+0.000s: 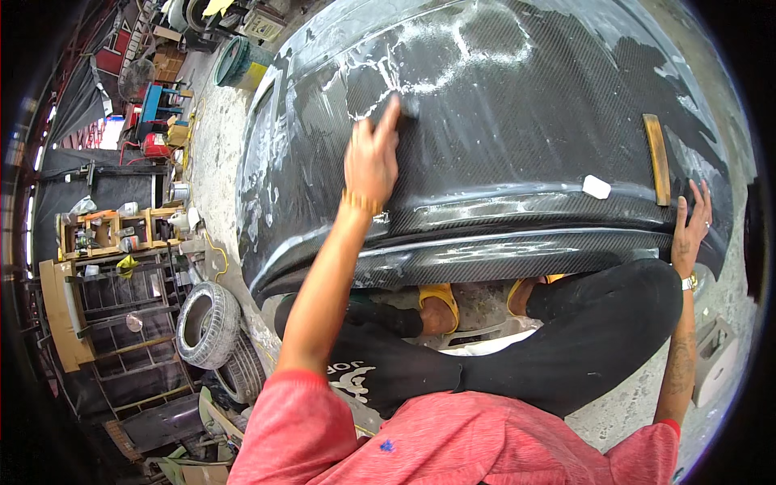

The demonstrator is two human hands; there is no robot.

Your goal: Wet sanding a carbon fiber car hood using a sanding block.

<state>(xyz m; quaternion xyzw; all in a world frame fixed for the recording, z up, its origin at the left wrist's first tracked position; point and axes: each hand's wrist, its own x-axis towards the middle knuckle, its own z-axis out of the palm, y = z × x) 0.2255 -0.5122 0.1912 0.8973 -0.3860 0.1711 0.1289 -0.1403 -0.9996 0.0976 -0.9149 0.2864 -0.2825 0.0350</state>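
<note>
A large black carbon-weave car body panel (517,121) lies before me, wet and streaked with white foam. My left hand (373,153) presses flat on its upper left part, fingers closed over a small dark sanding pad that is mostly hidden. My right hand (692,226) rests with spread fingers on the panel's right edge, holding nothing. A yellow-brown sanding block (656,158) and a small white block (596,187) lie on the panel between my hands.
My crossed legs in black trousers (566,339) and yellow sandals sit under the panel's near edge. Two tyres (208,325) lean at the left beside a wooden shelf (121,230) with bottles. A green bucket (234,61) stands at the back.
</note>
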